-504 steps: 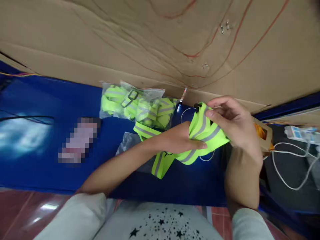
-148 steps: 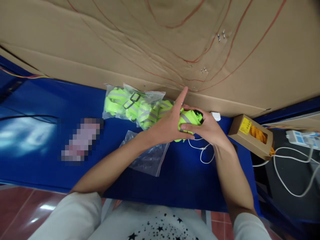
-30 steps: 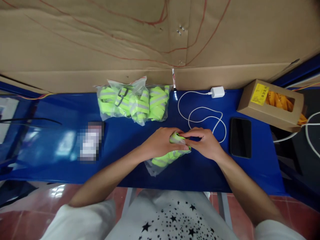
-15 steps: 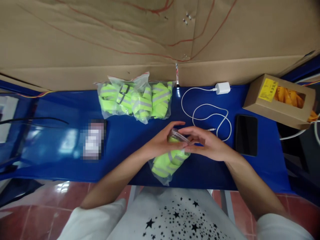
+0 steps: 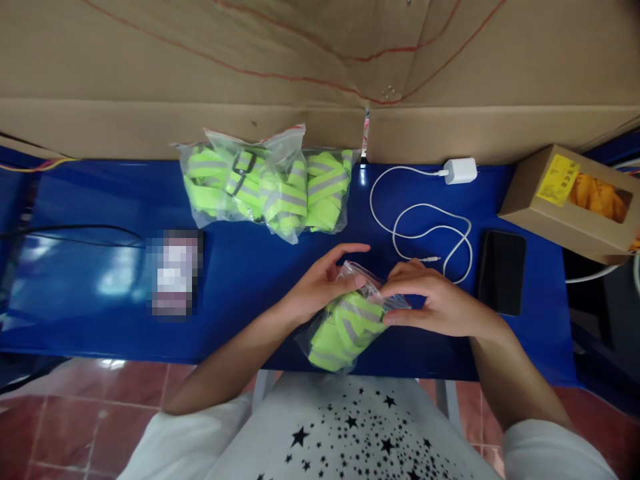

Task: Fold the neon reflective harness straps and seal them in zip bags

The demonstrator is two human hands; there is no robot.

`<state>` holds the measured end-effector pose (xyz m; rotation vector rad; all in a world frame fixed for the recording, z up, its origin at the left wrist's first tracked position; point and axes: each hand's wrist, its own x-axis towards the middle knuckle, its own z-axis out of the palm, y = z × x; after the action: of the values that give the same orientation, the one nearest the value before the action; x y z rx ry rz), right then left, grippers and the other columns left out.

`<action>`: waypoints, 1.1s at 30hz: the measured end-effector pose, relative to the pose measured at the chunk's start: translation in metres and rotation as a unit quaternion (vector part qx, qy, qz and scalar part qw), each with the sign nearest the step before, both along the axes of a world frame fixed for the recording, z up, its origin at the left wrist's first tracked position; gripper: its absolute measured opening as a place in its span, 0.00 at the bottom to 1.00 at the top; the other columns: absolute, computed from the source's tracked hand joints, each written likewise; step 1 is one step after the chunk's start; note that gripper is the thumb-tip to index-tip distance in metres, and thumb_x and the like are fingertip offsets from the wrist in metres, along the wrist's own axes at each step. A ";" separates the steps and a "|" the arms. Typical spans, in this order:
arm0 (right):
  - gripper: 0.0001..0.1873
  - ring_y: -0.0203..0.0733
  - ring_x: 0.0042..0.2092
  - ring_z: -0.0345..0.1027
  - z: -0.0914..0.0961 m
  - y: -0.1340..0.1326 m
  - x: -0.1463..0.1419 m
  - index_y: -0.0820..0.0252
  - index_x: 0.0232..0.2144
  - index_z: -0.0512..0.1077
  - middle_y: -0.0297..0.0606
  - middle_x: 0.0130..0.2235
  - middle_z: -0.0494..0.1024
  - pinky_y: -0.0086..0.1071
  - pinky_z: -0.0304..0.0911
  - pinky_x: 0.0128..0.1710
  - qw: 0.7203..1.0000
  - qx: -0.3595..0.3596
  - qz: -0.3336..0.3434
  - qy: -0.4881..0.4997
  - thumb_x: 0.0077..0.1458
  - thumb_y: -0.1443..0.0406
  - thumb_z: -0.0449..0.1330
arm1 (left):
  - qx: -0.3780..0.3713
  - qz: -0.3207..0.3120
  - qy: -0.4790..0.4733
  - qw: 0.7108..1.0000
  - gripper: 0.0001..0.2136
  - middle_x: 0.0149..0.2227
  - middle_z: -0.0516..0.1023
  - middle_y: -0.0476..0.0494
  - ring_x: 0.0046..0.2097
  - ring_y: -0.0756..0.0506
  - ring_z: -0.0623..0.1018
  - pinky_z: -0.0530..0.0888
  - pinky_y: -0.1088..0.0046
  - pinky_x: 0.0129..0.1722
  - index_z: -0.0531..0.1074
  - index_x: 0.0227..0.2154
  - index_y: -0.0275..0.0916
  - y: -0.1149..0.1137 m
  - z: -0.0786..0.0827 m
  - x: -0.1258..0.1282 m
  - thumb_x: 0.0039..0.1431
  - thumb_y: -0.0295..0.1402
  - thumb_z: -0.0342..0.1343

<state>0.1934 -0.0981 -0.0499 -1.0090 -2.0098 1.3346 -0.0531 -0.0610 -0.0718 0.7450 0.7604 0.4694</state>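
A clear zip bag [image 5: 345, 333] holding a rolled neon-yellow reflective strap lies tilted near the table's front edge. My left hand [image 5: 320, 283] grips its upper left part, thumb over the plastic and index finger stretched out above. At the bag's right end, my right hand [image 5: 435, 300] has its thumb and index finger on the loose plastic by the mouth; its other fingers are curled. The underside of the bag is hidden. Further back, several similar bags [image 5: 240, 187] of neon straps lie side by side, one showing a black buckle.
A white charger [image 5: 460, 171] with a looped cable [image 5: 425, 207] lies behind my right hand. To the right are a black phone [image 5: 503, 272] and a cardboard box [image 5: 530, 193] with orange contents. A blurred-out object [image 5: 175, 273] lies left on the blue table [image 5: 240, 273]. Brown paper covers the back.
My right hand has shifted slightly right along the bag's mouth, and the plastic there is spread flatter. More of the strap shows. The camera view has shifted a little.
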 end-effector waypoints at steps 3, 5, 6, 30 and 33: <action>0.05 0.36 0.38 0.72 0.001 0.004 0.008 0.54 0.40 0.82 0.33 0.35 0.83 0.32 0.64 0.39 0.998 -0.036 -0.018 0.041 0.62 0.61 0.69 | -0.052 -0.027 -0.033 0.998 0.33 0.48 0.84 0.39 0.47 0.43 0.84 0.78 0.67 0.50 0.70 0.61 0.42 0.000 -0.003 -0.002 0.54 0.39 0.74; 0.07 0.33 0.32 0.72 0.002 0.007 0.014 0.54 0.43 0.82 0.32 0.34 0.84 0.29 0.63 0.32 0.990 -0.111 0.013 0.084 0.62 0.63 0.69 | -0.053 -0.069 -0.020 0.996 0.23 0.49 0.83 0.39 0.48 0.44 0.82 0.77 0.69 0.50 0.76 0.55 0.39 0.000 -0.003 -0.003 0.58 0.39 0.71; 0.11 0.32 0.30 0.71 0.001 0.008 0.017 0.54 0.47 0.80 0.31 0.33 0.83 0.27 0.61 0.28 0.984 -0.154 0.028 0.086 0.62 0.62 0.69 | -0.041 -0.084 -0.011 0.996 0.19 0.47 0.83 0.40 0.46 0.45 0.82 0.76 0.70 0.47 0.78 0.52 0.38 -0.001 -0.003 -0.003 0.61 0.39 0.69; 0.13 0.38 0.39 0.81 -0.008 -0.001 -0.005 0.49 0.51 0.79 0.34 0.43 0.86 0.34 0.74 0.42 0.992 0.051 -0.068 -0.094 0.68 0.68 0.61 | 0.182 -0.236 0.062 0.952 0.17 0.31 0.75 0.49 0.29 0.52 0.68 0.61 0.76 0.28 0.79 0.43 0.39 0.013 0.000 -0.014 0.69 0.48 0.55; 0.14 0.36 0.39 0.80 -0.011 -0.002 -0.007 0.49 0.52 0.78 0.33 0.40 0.85 0.33 0.74 0.43 0.992 0.006 -0.106 -0.068 0.70 0.68 0.57 | 0.172 -0.225 0.065 0.957 0.17 0.31 0.78 0.48 0.27 0.52 0.68 0.60 0.76 0.26 0.77 0.49 0.40 0.015 0.003 -0.018 0.69 0.48 0.56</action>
<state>0.1867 -0.1000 -0.0606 -1.2984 -1.9424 1.1669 -0.0715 -0.0458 -0.0689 1.2497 0.6096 0.1366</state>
